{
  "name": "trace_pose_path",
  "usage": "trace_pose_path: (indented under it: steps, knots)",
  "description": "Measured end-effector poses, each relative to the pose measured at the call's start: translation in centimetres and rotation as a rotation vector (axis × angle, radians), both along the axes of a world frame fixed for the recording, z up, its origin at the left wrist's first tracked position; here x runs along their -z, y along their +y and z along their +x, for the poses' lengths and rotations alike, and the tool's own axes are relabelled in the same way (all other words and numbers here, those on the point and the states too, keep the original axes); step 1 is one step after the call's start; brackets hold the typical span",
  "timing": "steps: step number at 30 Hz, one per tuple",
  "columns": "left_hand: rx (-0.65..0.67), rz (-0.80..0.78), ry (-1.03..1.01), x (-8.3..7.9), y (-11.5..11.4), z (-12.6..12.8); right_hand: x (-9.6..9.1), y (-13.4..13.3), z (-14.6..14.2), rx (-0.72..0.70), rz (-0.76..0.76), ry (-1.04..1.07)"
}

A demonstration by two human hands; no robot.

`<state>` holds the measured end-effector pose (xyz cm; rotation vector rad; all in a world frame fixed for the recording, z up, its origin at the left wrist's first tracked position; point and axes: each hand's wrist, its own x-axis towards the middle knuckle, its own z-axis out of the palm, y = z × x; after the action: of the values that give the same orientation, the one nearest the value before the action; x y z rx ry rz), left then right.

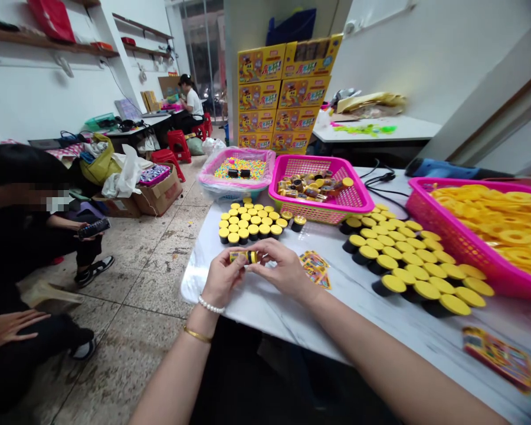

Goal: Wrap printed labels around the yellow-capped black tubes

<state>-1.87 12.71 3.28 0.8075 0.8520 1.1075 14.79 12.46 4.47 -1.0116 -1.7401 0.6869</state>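
Note:
Between my two hands, just above the front edge of the white table [265, 307], lies a small yellow-and-black cup [248, 257] turned on its side. My left hand [225, 273] grips its left end, the thumb along its near side. The fingers of my right hand [279, 264] close on its right end. Right behind my hands stands a group of black cups with yellow lids [248, 221]. Some printed cards [315, 268] lie on the table by my right wrist. A larger group of yellow-lidded cups [407, 260] fills the right part of the table.
Behind the cups stand a basket of colourful beads [236, 186] and a pink basket [287, 203] of small brown-and-yellow containers. At right, another pink basket [469, 248] holds yellow rings. More cards [500, 360] lie near right. A seated person [22, 254] holds a phone at left.

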Motion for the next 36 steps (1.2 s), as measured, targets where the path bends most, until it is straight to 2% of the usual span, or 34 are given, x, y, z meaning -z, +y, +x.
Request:
trace_pose_path:
  steps: [4, 10, 13, 16, 20, 22, 26, 29, 33, 36]
  knots:
    - [-0.01, 0.027, 0.018, 0.1, 0.0, 0.0, 0.1, 0.4, 0.3, -0.05, -0.036, 0.0]
    - [0.01, -0.006, -0.018, -0.1, 0.0, 0.1, -0.2, 0.8, 1.0, -0.057, 0.065, -0.036]
    - [-0.032, 0.025, 0.011, 0.4, 0.2, 0.1, -0.2, 0.7, 1.3, -0.079, 0.045, -0.009]
    - [-0.052, 0.13, 0.086, 1.0, 0.3, 0.0, 0.3, 0.7, 1.0, -0.045, -0.075, 0.027]
    - [-0.045, 0.246, 0.233, 1.1, 0.2, 0.0, 1.4, 1.1, 0.2, 0.0, -0.51, 0.245]
    - [-0.04, 0.237, 0.215, 1.0, 0.2, 0.0, 1.7, 1.4, 0.0, -0.025, -0.627, 0.365]
    - [-0.09, 0.119, 0.114, 1.1, 0.3, 0.2, 1.6, 1.5, 0.2, -0.04, -0.5, 0.395]
    - [-0.082, 0.14, 0.2, 1.3, 0.4, 0.2, 1.4, 1.2, 0.3, -0.065, -0.43, 0.352]
    - [-0.07, 0.26, 0.357, 1.1, 0.1, -0.1, 1.5, 1.0, 0.1, -0.078, -0.613, 0.391]
    - [-0.029, 0.264, 0.376, 0.8, 0.0, -0.1, 1.8, 0.9, -0.2, -0.071, -0.765, 0.456]
